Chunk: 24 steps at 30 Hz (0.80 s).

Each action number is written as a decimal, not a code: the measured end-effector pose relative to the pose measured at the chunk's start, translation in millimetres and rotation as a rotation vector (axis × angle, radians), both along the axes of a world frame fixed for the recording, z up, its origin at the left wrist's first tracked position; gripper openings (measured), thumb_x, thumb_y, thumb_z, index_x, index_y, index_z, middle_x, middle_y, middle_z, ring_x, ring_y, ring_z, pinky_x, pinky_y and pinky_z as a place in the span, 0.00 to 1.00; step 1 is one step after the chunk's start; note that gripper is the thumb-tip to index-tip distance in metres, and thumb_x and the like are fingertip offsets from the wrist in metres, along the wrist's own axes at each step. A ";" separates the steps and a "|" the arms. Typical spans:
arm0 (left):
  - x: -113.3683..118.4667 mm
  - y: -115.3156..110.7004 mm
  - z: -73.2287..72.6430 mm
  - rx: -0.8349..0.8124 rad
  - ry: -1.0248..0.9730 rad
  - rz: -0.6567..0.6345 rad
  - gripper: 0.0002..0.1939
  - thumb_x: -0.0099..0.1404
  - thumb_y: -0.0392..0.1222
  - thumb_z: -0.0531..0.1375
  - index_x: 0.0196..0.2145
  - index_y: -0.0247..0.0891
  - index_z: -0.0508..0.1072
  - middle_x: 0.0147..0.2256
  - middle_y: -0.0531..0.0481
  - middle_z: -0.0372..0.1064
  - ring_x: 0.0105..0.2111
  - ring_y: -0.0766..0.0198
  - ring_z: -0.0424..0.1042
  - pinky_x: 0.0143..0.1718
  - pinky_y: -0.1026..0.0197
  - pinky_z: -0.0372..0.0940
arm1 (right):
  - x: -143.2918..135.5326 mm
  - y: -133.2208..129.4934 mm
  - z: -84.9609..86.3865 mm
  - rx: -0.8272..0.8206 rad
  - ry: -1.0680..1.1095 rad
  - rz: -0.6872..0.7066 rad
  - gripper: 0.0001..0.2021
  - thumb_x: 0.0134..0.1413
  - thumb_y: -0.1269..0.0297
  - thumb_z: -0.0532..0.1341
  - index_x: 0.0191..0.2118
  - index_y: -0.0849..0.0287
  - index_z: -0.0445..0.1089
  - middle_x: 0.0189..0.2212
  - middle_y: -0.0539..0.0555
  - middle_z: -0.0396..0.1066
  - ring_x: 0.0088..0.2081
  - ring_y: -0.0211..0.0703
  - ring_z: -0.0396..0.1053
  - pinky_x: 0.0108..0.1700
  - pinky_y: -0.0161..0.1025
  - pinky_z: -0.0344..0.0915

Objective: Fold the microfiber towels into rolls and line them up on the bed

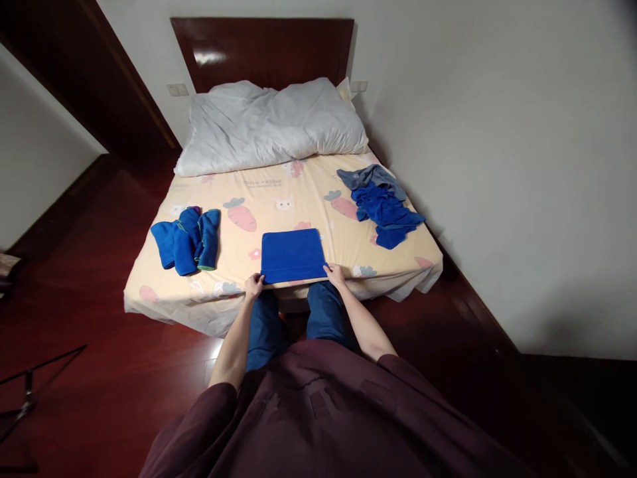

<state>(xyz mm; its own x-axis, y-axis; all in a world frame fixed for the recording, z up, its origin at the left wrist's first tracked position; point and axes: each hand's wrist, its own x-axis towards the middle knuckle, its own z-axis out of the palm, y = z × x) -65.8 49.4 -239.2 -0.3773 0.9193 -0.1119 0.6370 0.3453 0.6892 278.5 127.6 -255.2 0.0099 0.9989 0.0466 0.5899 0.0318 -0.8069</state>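
Observation:
A blue cloth (292, 253), possibly a towel, lies flat as a rectangle near the front edge of the bed. My left hand (254, 285) pinches its near left corner. At the near right corner, my right hand (335, 274) grips the cloth between thumb and fingers. A band or fold runs along the near edge, between the two hands. To the left rest several rolled or folded blue cloths (185, 244), some with green edging. A loose heap of crumpled blue cloths (385, 211) lies on the right, with a grey-blue cloth (371, 178) at its far side.
The bed (233, 255) has a cream sheet printed with carrots and rabbits. A bunched white quilt (271, 126) lies before the dark wooden headboard (269, 50). A wall (497, 166) runs along the right. On the floor at left stands a black tripod-like stand (28, 392).

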 end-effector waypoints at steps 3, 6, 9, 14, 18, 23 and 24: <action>0.3 1.0 -5.9 -0.012 0.018 0.024 0.10 0.65 0.44 0.58 0.36 0.37 0.77 0.35 0.42 0.80 0.40 0.53 0.79 0.45 0.56 0.70 | -2.8 3.6 -3.7 -0.070 -0.059 -0.067 0.16 0.56 0.53 0.61 0.22 0.55 0.67 0.19 0.50 0.72 0.26 0.44 0.74 0.32 0.35 0.70; 2.8 3.5 -10.8 -0.020 0.048 0.051 0.11 0.66 0.43 0.58 0.37 0.36 0.77 0.36 0.40 0.80 0.42 0.51 0.79 0.48 0.53 0.71 | -4.5 6.8 -7.1 -0.104 -0.097 -0.093 0.10 0.56 0.59 0.63 0.26 0.55 0.72 0.23 0.53 0.77 0.31 0.46 0.77 0.36 0.37 0.72; 7.2 1.3 -12.6 -0.001 0.074 0.051 0.12 0.68 0.42 0.57 0.43 0.35 0.77 0.38 0.39 0.79 0.42 0.51 0.79 0.49 0.51 0.71 | -3.5 3.6 -6.8 -0.103 -0.113 -0.105 0.08 0.57 0.63 0.63 0.40 0.58 0.77 0.34 0.57 0.81 0.40 0.51 0.79 0.45 0.43 0.74; 17.3 -15.5 -14.5 0.189 0.220 -0.076 0.24 0.70 0.40 0.55 0.62 0.36 0.67 0.62 0.34 0.65 0.63 0.48 0.65 0.64 0.46 0.62 | 1.5 -22.7 -3.6 0.195 -0.193 0.052 0.22 0.66 0.64 0.55 0.63 0.59 0.68 0.60 0.62 0.71 0.63 0.51 0.67 0.66 0.50 0.61; 23.3 -19.9 -21.9 0.231 0.388 -0.446 0.26 0.69 0.39 0.55 0.64 0.38 0.67 0.66 0.38 0.62 0.68 0.47 0.57 0.69 0.43 0.54 | 1.6 -37.3 -7.7 0.270 -0.379 0.448 0.25 0.63 0.68 0.58 0.65 0.57 0.68 0.66 0.58 0.65 0.68 0.52 0.61 0.69 0.53 0.56; 22.1 -12.4 -27.1 0.116 0.470 -0.512 0.32 0.64 0.29 0.51 0.66 0.34 0.66 0.68 0.37 0.58 0.70 0.48 0.56 0.68 0.42 0.54 | -1.8 -25.7 -14.0 0.211 -0.473 0.460 0.28 0.59 0.76 0.55 0.64 0.58 0.69 0.66 0.57 0.66 0.67 0.50 0.62 0.69 0.53 0.57; 21.8 -10.5 -26.7 0.105 0.478 -0.520 0.33 0.64 0.28 0.50 0.66 0.34 0.66 0.68 0.37 0.58 0.70 0.47 0.56 0.68 0.42 0.54 | -2.6 -21.5 -13.9 0.210 -0.481 0.460 0.28 0.59 0.77 0.55 0.64 0.59 0.69 0.65 0.58 0.66 0.67 0.50 0.62 0.69 0.53 0.57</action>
